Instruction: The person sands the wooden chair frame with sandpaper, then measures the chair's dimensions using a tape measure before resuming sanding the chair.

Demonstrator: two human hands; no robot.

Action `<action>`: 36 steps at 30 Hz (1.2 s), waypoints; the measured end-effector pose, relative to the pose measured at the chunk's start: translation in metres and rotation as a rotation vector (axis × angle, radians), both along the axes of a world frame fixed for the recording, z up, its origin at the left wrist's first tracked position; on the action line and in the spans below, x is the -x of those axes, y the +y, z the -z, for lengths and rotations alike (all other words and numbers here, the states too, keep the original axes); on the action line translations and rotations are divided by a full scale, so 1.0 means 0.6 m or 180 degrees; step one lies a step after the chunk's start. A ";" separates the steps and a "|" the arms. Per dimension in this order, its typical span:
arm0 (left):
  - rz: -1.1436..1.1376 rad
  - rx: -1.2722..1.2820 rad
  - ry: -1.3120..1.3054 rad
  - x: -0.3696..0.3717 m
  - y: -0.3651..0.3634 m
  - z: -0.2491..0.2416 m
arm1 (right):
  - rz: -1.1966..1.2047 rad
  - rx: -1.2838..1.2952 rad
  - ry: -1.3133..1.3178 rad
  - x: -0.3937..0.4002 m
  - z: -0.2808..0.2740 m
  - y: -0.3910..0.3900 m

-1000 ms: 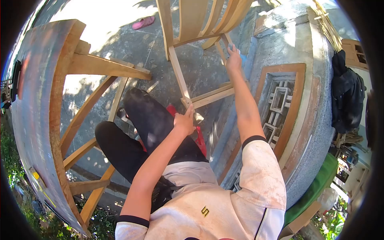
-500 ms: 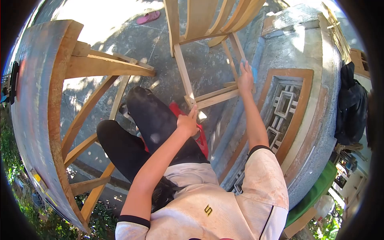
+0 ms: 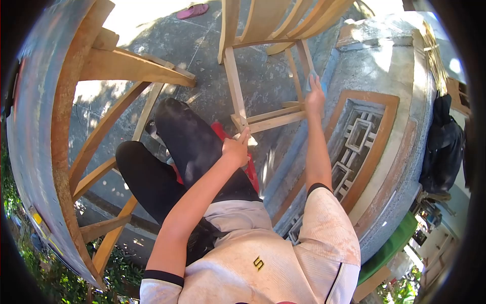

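Note:
An unfinished wooden chair frame (image 3: 277, 122) stands in front of me, with a slatted back (image 3: 268, 20) and an open seat. My left hand (image 3: 236, 151) is closed round the near left corner of the seat frame, its index finger stretched along the wood. My right hand (image 3: 315, 100) presses a light blue sheet (image 3: 324, 87), which looks like sandpaper, against the right seat rail (image 3: 304, 54). Its fingers point away from me along that rail, and the palm hides part of the sheet.
A large wooden table (image 3: 63, 137) with angled legs lies tipped on its side at my left. A concrete ledge with a framed vent block (image 3: 358, 133) runs along my right. Something red (image 3: 251, 175) shows beneath my leg. A pink slipper (image 3: 193, 11) lies on the floor ahead.
My view has shifted slightly, so the table sits further left and the chair back further right. Both hands keep their places on the chair, with the right hand still on the blue sheet.

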State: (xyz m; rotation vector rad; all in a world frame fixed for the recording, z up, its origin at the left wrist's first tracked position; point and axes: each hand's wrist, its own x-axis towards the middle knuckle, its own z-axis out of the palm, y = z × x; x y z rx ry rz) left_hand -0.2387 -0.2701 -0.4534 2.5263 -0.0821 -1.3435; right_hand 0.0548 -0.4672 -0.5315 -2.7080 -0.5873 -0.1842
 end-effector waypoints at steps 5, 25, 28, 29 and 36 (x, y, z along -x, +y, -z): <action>-0.0068 0.0126 -0.0004 0.000 0.011 -0.002 | 0.0799 0.0276 0.0230 0.032 0.019 -0.022; -0.0018 -0.0053 -0.0037 0.004 0.004 0.011 | 0.0634 0.0036 0.0088 -0.013 0.022 0.020; -0.0024 -0.0018 -0.0121 0.009 0.001 0.017 | 0.1147 -0.0493 -0.0106 -0.082 0.050 0.090; -0.0009 -0.0011 -0.0069 0.004 0.006 0.001 | 0.1308 -0.0604 -0.0092 -0.106 0.053 0.131; -0.0061 -0.0054 -0.0201 0.012 -0.004 0.018 | 0.1577 -0.3406 0.0582 -0.105 0.141 0.436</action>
